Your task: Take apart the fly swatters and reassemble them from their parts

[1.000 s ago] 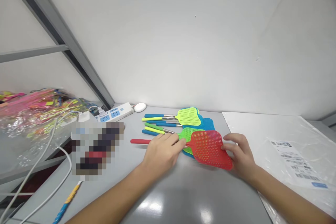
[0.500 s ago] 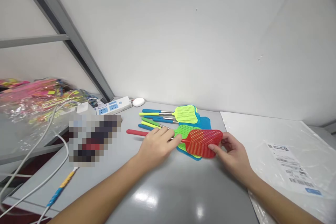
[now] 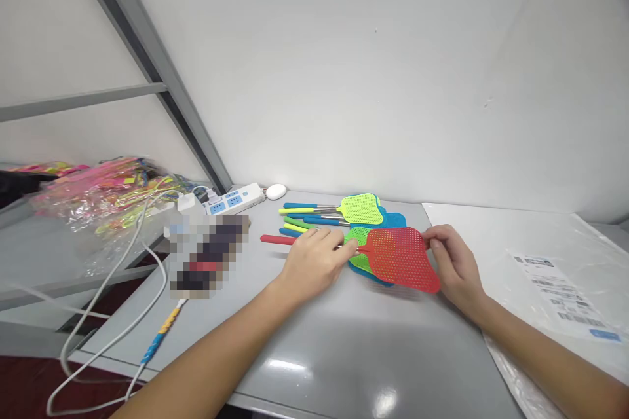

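A red fly swatter is held slightly above the table, its mesh head tilted and pointing right. My left hand is closed around its thin shaft, and the red handle sticks out to the left. At the head's right edge is my right hand, fingers loosely bent and thumb off the mesh; the fingertips are beside or touching the edge. Behind and under the red head lie several more swatters: a green swatter, a yellow swatter and a blue swatter, with handles to the left.
On the right lies a white plastic mailing bag with a printed label. A power strip and a white oval object sit at the back left. White cables hang near the left edge. Bagged colourful goods lie beyond the metal frame.
My right thumb has come off the red mesh, and that hand has shifted to the head's edge. The red head now tilts differently. The view has turned a little left.
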{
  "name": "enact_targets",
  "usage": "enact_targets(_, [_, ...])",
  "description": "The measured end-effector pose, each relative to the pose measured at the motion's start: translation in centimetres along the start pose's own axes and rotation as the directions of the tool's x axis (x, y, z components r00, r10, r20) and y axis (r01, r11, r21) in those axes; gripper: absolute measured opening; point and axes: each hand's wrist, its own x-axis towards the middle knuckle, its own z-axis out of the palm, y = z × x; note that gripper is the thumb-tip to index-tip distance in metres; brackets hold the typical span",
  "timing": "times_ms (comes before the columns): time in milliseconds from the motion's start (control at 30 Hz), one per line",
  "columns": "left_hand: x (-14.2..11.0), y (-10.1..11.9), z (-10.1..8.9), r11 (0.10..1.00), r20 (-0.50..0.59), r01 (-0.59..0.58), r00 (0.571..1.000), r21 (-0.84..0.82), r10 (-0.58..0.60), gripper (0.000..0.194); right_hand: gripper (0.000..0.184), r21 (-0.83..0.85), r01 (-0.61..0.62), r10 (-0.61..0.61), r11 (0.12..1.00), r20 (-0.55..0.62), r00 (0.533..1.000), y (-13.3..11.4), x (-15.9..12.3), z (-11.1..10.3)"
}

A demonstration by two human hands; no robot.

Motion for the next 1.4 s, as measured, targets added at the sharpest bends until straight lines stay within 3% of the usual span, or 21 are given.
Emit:
enact_targets(67, [0.1, 0.0, 0.0, 1.0, -0.007, 0.002, 1.0, 0.002, -0.002, 0.017, 0.03, 0.177, -0.207, 0.197, 0.962, 0.073, 0.978, 0.2, 0.1, 0.0])
enact_targets(133, [0.1, 0.0, -0.1, 1.0, -0.024, 0.005, 1.0, 0.0, -0.005, 0.016, 0.039, 0.277, -0.34, 0.284, 0.899, 0.222, 0.933, 0.0, 0.2, -0.1])
enact_targets(233, [0.1, -0.1, -0.1, 1.0, -0.031, 0.001, 1.0, -0.01, -0.001, 0.016, 0.034, 0.297, -0.484, 0.342, 0.823, 0.421, 0.84, -1.0, 0.5, -0.4])
enact_targets(300, [0.0, -0.1, -0.1, 1.0, -0.011, -0.003, 1.0, -0.018, 0.003, 0.016, 0.024, 0.295, -0.494, 0.346, 0.818, 0.434, 0.832, -1.9, 0.8, -0.7])
enact_targets(367, [0.0, 0.0, -0.1, 1.0, 0.015, -0.008, 1.0, -0.013, 0.008, 0.016, 0.014, 0.261, -0.382, 0.277, 0.886, 0.361, 0.891, -2.6, 1.1, -1.2])
enact_targets(433, [0.0, 0.1, -0.2, 1.0, 0.042, -0.01, 0.999, 0.002, 0.009, 0.015, 0.006, 0.145, -0.178, 0.137, 0.973, 0.253, 0.958, -2.7, 1.3, -1.6])
enact_targets(500, [0.1, 0.1, -0.5, 1.0, 0.066, -0.005, 0.998, 0.011, 0.004, 0.015, 0.008, -0.046, 0.063, -0.054, 0.997, 0.163, 0.985, -2.4, 1.2, -2.1])
enact_targets(600, [0.2, 0.1, -1.2, 1.0, 0.095, 0.007, 0.996, -0.009, -0.007, 0.012, 0.013, -0.302, 0.374, -0.354, 0.877, 0.122, 0.927, -1.3, 0.5, -2.8])
enact_targets(667, [0.3, 0.2, -1.6, 0.999, 0.121, -0.001, 0.993, -0.039, 0.006, 0.013, 0.012, -0.408, 0.484, -0.47, 0.774, 0.142, 0.871, -0.4, 0.2, -3.1])
enact_targets(767, [0.3, 0.6, -2.0, 0.996, 0.189, -0.002, 0.982, -0.094, 0.02, 0.021, 0.014, -0.46, 0.546, -0.546, 0.7, 0.148, 0.824, 0.7, 0.1, -3.3])
enact_targets(900, [0.2, 1.2, -2.2, 0.992, 0.293, 0.038, 0.956, -0.116, -0.002, 0.02, 0.023, -0.385, 0.623, -0.631, 0.681, 0.125, 0.766, 1.0, 0.6, -2.7])
enact_targets(1000, [0.1, 1.4, -2.2, 0.995, 0.308, 0.03, 0.951, -0.099, 0.002, 0.035, 0.034, -0.365, 0.612, -0.591, 0.702, 0.18, 0.786, 0.6, 0.6, -1.9])
enact_targets(1100, [0.1, 1.5, -2.2, 0.997, 0.276, 0.036, 0.961, -0.073, -0.014, 0.03, 0.046, -0.436, 0.592, -0.564, 0.678, 0.208, 0.799, 0.0, 0.4, -1.4])
enact_targets(1200, [0.1, 1.7, -2.2, 0.997, 0.254, 0.057, 0.966, -0.06, -0.04, 0.022, 0.055, -0.499, 0.607, -0.566, 0.618, 0.254, 0.784, -0.2, 0.3, -1.3])
enact_targets(1300, [0.2, 1.8, -2.4, 0.994, 0.255, 0.068, 0.966, -0.083, -0.045, 0.025, 0.061, -0.515, 0.649, -0.594, 0.56, 0.297, 0.748, 0.2, 0.3, -1.4])
enact_targets(1400, [0.3, 1.8, -2.6, 0.992, 0.25, 0.073, 0.967, -0.105, -0.045, 0.025, 0.062, -0.485, 0.652, -0.577, 0.582, 0.318, 0.752, 0.8, 0.3, -1.5])
